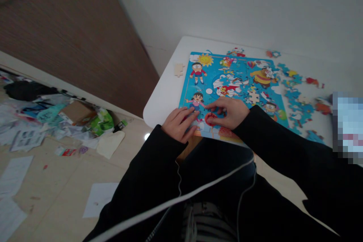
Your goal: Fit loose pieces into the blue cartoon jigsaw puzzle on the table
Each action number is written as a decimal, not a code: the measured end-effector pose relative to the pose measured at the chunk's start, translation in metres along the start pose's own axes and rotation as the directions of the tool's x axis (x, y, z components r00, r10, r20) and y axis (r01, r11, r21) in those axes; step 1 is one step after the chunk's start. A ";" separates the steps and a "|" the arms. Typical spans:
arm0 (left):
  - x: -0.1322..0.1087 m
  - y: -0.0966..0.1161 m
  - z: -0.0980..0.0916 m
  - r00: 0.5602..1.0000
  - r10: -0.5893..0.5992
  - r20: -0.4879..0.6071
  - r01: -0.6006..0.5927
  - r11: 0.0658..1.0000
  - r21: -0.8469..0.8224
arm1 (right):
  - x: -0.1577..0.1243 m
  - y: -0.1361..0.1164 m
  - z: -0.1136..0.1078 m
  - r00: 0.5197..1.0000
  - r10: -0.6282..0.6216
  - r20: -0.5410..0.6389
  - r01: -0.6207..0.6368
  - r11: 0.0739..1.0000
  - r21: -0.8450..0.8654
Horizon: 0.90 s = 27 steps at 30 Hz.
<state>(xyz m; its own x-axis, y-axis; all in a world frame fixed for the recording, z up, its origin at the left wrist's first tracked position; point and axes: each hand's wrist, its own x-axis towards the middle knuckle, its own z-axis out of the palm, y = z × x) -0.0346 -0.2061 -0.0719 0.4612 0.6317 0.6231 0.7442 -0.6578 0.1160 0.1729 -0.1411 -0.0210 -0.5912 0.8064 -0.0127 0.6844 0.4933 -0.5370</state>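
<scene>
A blue cartoon jigsaw board lies on a white table, partly filled, with loose pieces scattered over its middle. My left hand rests on the board's lower left corner, fingers spread and lying flat, with nothing visible in it. Over the lower middle of the board is my right hand, its thumb and index finger bent toward the picture beside the girl in pink. Whatever lies between those fingers is too small to make out. A red round shape shows just below the right fingertips.
Many loose puzzle pieces spread right of the board. One piece lies face down at the left. A pixelated object stands at the right edge. A white cable crosses my lap. Papers and bags litter the floor.
</scene>
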 end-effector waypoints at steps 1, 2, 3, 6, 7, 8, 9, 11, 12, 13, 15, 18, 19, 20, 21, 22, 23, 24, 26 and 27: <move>0.000 0.000 0.000 1.000 -0.002 -0.004 0.002 1.000 0.000 | 0.000 0.000 0.000 1.000 0.003 -0.009 -0.002 1.000 0.020; 0.001 0.001 0.000 1.000 0.001 -0.007 -0.001 1.000 -0.003 | -0.001 0.001 0.001 1.000 0.008 -0.018 -0.007 0.999 0.038; 0.001 0.001 -0.001 1.000 0.004 -0.008 -0.004 1.000 -0.007 | -0.002 0.001 0.001 1.000 0.013 -0.027 -0.012 0.999 0.046; 0.002 0.001 -0.001 1.000 0.007 -0.001 -0.007 1.000 -0.020 | -0.003 0.002 0.004 0.999 0.004 -0.035 -0.004 1.000 0.008; 0.002 0.002 -0.002 1.000 0.001 0.006 -0.001 1.000 -0.021 | -0.003 0.003 0.004 0.999 -0.009 -0.031 0.008 1.000 -0.020; 0.002 0.002 -0.002 1.000 -0.003 0.013 0.003 1.000 -0.020 | -0.003 0.004 0.005 0.999 -0.025 -0.023 0.024 0.999 -0.045; 0.002 0.002 -0.002 1.000 -0.004 0.016 0.005 1.000 -0.017 | -0.002 0.004 0.006 0.999 -0.040 -0.015 0.039 0.997 -0.065; 0.002 0.002 -0.002 1.000 0.002 0.011 -0.001 1.000 -0.010 | -0.001 0.006 0.006 0.998 -0.062 0.000 0.062 0.994 -0.089; 0.002 0.002 -0.002 1.000 0.006 0.004 -0.006 1.000 -0.008 | -0.001 0.007 0.007 0.998 -0.069 0.005 0.069 0.993 -0.095; 0.002 0.002 -0.001 1.000 0.012 -0.003 -0.012 1.000 -0.007 | -0.001 0.008 0.006 0.997 -0.073 0.008 0.073 0.993 -0.094; 0.002 0.002 -0.001 1.000 0.019 -0.010 -0.019 1.000 -0.009 | -0.001 0.008 0.005 0.997 -0.070 0.012 0.070 0.995 -0.070; 0.002 0.002 0.000 1.000 0.011 -0.011 -0.011 1.000 -0.011 | -0.002 0.006 0.003 1.000 -0.026 0.005 0.026 1.000 -0.012; 0.001 0.002 0.000 1.000 0.008 -0.012 -0.008 1.000 -0.012 | -0.002 0.005 0.002 1.000 -0.006 0.004 0.006 1.000 0.002; 0.001 0.002 0.000 1.000 0.005 -0.010 -0.005 1.000 -0.013 | -0.002 0.004 0.002 1.000 0.012 0.005 -0.012 1.000 0.011; 0.001 0.002 0.000 1.000 0.004 -0.006 -0.004 1.000 -0.013 | -0.003 0.003 0.001 1.000 0.025 0.004 -0.025 1.000 0.016; 0.000 0.002 0.000 1.000 0.003 0.002 -0.003 1.000 -0.012 | -0.003 0.002 0.000 1.000 0.030 0.005 -0.030 0.999 0.015; 0.000 0.001 0.000 1.000 -0.001 0.012 0.001 1.000 -0.011 | -0.003 0.001 0.000 1.000 0.028 0.004 -0.028 1.000 0.008; 0.000 0.002 0.000 1.000 -0.005 0.023 0.005 1.000 -0.008 | -0.002 0.001 -0.001 1.000 0.019 0.003 -0.019 1.000 -0.007; 0.000 0.002 -0.001 0.999 -0.014 0.038 0.015 1.000 -0.006 | -0.002 0.000 -0.001 1.000 -0.011 0.002 0.011 0.999 -0.045; 0.000 0.002 -0.001 0.999 -0.017 0.040 0.017 1.000 -0.008 | -0.001 0.000 -0.001 1.000 -0.025 0.001 0.025 0.998 -0.061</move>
<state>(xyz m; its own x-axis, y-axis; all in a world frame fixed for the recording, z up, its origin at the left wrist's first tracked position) -0.0339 -0.2080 -0.0708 0.4679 0.6586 0.5894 0.7482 -0.6501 0.1325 0.1740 -0.1420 -0.0203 -0.6089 0.7933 -0.0003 0.6941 0.5326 -0.4843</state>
